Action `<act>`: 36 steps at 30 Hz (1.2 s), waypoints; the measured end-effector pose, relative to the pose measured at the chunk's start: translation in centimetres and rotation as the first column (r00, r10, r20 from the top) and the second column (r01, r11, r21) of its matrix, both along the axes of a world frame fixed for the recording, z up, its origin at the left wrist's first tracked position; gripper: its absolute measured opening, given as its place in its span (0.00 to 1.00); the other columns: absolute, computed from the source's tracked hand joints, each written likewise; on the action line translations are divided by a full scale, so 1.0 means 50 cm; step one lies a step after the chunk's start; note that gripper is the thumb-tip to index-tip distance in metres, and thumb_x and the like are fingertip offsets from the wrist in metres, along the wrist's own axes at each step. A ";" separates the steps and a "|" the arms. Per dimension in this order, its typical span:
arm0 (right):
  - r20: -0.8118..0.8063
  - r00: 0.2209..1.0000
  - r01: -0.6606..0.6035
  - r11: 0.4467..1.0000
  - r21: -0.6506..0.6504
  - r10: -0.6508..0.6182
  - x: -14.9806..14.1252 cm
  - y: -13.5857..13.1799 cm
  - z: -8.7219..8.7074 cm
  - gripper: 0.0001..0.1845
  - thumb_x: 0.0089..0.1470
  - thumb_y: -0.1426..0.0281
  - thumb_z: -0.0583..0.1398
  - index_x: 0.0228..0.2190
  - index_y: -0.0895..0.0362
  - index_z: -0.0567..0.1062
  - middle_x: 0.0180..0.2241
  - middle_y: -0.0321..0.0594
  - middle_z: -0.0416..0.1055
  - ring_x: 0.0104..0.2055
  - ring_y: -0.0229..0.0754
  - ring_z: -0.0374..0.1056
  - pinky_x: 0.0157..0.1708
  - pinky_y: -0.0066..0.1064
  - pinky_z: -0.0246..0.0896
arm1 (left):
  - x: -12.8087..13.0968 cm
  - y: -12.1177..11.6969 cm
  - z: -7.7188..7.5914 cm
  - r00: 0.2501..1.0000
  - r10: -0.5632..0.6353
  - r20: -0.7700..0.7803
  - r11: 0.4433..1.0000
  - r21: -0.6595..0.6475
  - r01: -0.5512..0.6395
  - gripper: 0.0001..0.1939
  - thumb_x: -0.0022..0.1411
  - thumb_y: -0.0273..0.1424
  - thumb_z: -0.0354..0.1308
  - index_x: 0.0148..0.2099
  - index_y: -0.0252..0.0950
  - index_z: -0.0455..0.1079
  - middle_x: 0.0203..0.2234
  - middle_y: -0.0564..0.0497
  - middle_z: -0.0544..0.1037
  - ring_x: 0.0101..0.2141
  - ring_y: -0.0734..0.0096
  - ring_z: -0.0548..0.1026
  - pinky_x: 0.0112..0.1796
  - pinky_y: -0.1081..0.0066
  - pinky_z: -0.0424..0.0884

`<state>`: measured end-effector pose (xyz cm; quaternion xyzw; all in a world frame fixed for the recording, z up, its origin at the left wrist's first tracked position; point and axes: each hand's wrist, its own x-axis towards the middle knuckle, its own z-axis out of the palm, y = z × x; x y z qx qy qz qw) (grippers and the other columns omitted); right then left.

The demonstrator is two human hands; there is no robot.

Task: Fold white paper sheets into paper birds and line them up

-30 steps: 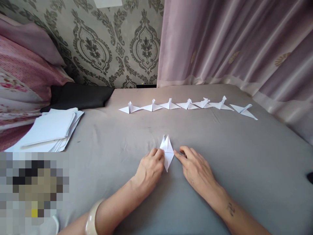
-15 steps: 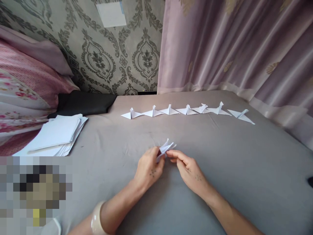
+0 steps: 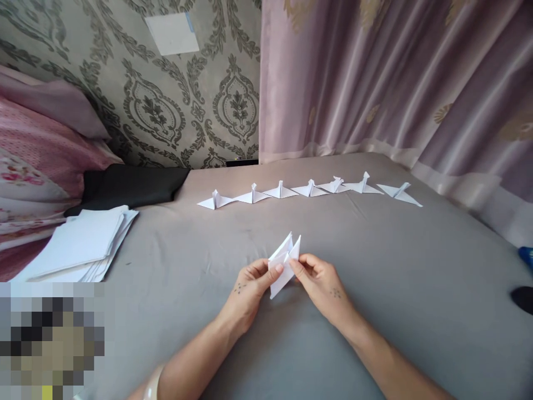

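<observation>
Between my hands is a white folded paper (image 3: pixel 280 278) with two pointed flaps standing up at its top. My left hand (image 3: pixel 254 283) pinches its left side, thumb lying across the front. On the right edge, the thumb and fingers of my right hand (image 3: pixel 318 278) grip the same paper. Part of the fingers is hidden behind it. Beyond my hands, several white folded paper birds (image 3: pixel 310 189) stand in a row with their wings spread.
A stack of white paper sheets (image 3: pixel 79 239) lies at the left, beside a black flat item (image 3: pixel 133 186). A pixelated person (image 3: pixel 54 339) is at the lower left. Grey cloth (image 3: pixel 175 250) covers the surface. Curtains (image 3: pixel 341 83) hang behind. A dark object (image 3: pixel 522 300) shows at the right edge.
The folded paper has turned so its broad face shows. My right hand, earlier with fingertips at its edge, now pinches it. My left thumb has moved onto the front. The view has shifted slightly.
</observation>
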<state>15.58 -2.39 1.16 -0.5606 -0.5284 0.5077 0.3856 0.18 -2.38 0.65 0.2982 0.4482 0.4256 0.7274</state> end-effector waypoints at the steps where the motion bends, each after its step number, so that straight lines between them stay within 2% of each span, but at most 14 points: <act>1: 0.014 1.000 -0.027 0.999 -0.026 0.027 0.004 0.002 0.002 0.17 0.56 0.56 0.56 0.30 0.56 0.74 0.28 0.37 0.74 0.32 0.40 0.70 0.33 0.29 0.65 | -0.004 0.003 0.002 0.999 0.020 -0.036 0.999 0.029 -0.019 0.17 0.50 0.38 0.69 0.39 0.32 0.73 0.31 0.49 0.78 0.31 0.72 0.74 0.34 0.73 0.67; 3: 0.061 0.994 -0.088 0.995 -0.054 0.092 0.011 0.005 0.002 0.17 0.57 0.56 0.55 0.30 0.56 0.73 0.25 0.35 0.72 0.29 0.38 0.68 0.31 0.28 0.63 | -0.012 0.010 0.004 0.995 0.049 -0.090 0.996 0.080 -0.041 0.18 0.49 0.37 0.69 0.40 0.33 0.71 0.33 0.49 0.78 0.33 0.72 0.74 0.35 0.74 0.67; 6: 0.171 0.972 -0.155 0.987 -0.048 0.161 0.015 0.007 -0.004 0.15 0.59 0.58 0.53 0.32 0.55 0.73 0.26 0.34 0.71 0.29 0.37 0.67 0.30 0.28 0.60 | -0.022 0.017 -0.001 0.984 0.023 -0.176 0.995 0.103 -0.005 0.16 0.51 0.35 0.67 0.39 0.33 0.70 0.32 0.50 0.77 0.32 0.73 0.74 0.36 0.74 0.67; 9: 0.329 0.936 -0.118 0.993 -0.030 0.122 0.011 0.007 -0.016 0.12 0.59 0.61 0.53 0.40 0.52 0.72 0.32 0.35 0.74 0.32 0.39 0.69 0.32 0.30 0.61 | -0.027 0.017 -0.018 0.942 0.007 -0.336 0.982 0.178 0.057 0.12 0.55 0.32 0.62 0.41 0.33 0.67 0.29 0.51 0.76 0.31 0.72 0.73 0.35 0.73 0.68; 11: 0.464 0.882 -0.099 0.995 0.012 0.082 0.008 0.006 -0.024 0.10 0.59 0.63 0.54 0.40 0.52 0.71 0.35 0.36 0.74 0.35 0.40 0.69 0.34 0.31 0.61 | -0.029 0.015 -0.033 0.877 0.007 -0.481 0.952 0.270 0.141 0.11 0.59 0.31 0.57 0.45 0.35 0.65 0.28 0.52 0.74 0.30 0.71 0.73 0.33 0.71 0.68; 14: 0.606 0.795 -0.144 0.982 0.126 0.039 0.006 0.003 -0.034 0.05 0.57 0.67 0.55 0.37 0.54 0.68 0.39 0.39 0.70 0.34 0.40 0.67 0.34 0.32 0.61 | -0.035 0.010 -0.052 0.699 0.110 -0.706 0.874 0.405 0.270 0.14 0.61 0.28 0.54 0.50 0.38 0.62 0.34 0.51 0.72 0.31 0.70 0.71 0.34 0.70 0.68; 17: 0.630 0.775 -0.219 0.957 0.190 0.052 0.012 0.001 -0.039 0.06 0.58 0.70 0.55 0.39 0.54 0.68 0.41 0.39 0.67 0.33 0.38 0.66 0.35 0.32 0.62 | -0.044 0.005 -0.062 0.533 0.255 -0.806 0.780 0.498 0.379 0.16 0.61 0.27 0.54 0.52 0.39 0.60 0.39 0.49 0.69 0.34 0.70 0.70 0.35 0.68 0.69; 19: 0.624 0.774 -0.288 0.938 0.192 0.109 0.020 0.001 -0.039 0.08 0.60 0.71 0.52 0.39 0.52 0.70 0.40 0.38 0.67 0.33 0.37 0.67 0.37 0.31 0.62 | -0.050 0.000 -0.061 0.486 0.264 -0.833 0.699 0.512 0.499 0.12 0.63 0.25 0.50 0.49 0.39 0.63 0.41 0.48 0.68 0.35 0.69 0.70 0.36 0.68 0.70; 21: 0.628 0.761 -0.350 0.918 0.185 0.163 0.029 0.002 -0.037 0.14 0.61 0.73 0.49 0.41 0.51 0.72 0.40 0.37 0.67 0.34 0.36 0.67 0.38 0.30 0.62 | -0.054 -0.008 -0.057 0.444 0.267 -0.855 0.617 0.505 0.603 0.13 0.62 0.21 0.47 0.47 0.38 0.66 0.41 0.47 0.69 0.37 0.68 0.70 0.38 0.68 0.70; 23: 0.646 0.741 -0.381 0.907 0.180 0.183 0.037 0.004 -0.034 0.18 0.61 0.76 0.47 0.43 0.50 0.72 0.40 0.37 0.67 0.35 0.36 0.67 0.38 0.30 0.62 | -0.056 -0.014 -0.054 0.392 0.300 -0.870 0.579 0.493 0.650 0.16 0.59 0.19 0.48 0.49 0.36 0.66 0.42 0.45 0.69 0.39 0.65 0.70 0.39 0.67 0.71; 26: 0.668 0.718 -0.402 0.900 0.171 0.194 0.045 0.006 -0.029 0.19 0.60 0.76 0.48 0.46 0.49 0.72 0.40 0.37 0.67 0.34 0.36 0.66 0.37 0.30 0.62 | -0.056 -0.019 -0.052 0.348 0.329 -0.878 0.580 0.479 0.660 0.14 0.59 0.23 0.53 0.49 0.35 0.66 0.42 0.44 0.70 0.39 0.64 0.70 0.39 0.66 0.71; 29: 0.660 0.717 -0.424 0.893 0.154 0.226 0.050 0.009 -0.024 0.17 0.60 0.74 0.50 0.45 0.49 0.72 0.41 0.36 0.67 0.34 0.36 0.66 0.36 0.29 0.62 | -0.054 -0.018 -0.053 0.355 0.325 -0.877 0.595 0.481 0.643 0.07 0.64 0.29 0.53 0.44 0.36 0.68 0.40 0.46 0.71 0.38 0.65 0.71 0.38 0.67 0.71; 36: 0.564 0.792 -0.377 0.914 0.151 0.234 0.054 0.022 -0.028 0.12 0.62 0.68 0.52 0.39 0.48 0.76 0.38 0.34 0.69 0.36 0.35 0.68 0.38 0.28 0.60 | -0.049 -0.021 -0.055 0.342 0.320 -0.884 0.686 0.465 0.560 0.08 0.67 0.31 0.50 0.40 0.38 0.71 0.38 0.48 0.72 0.37 0.67 0.72 0.36 0.68 0.70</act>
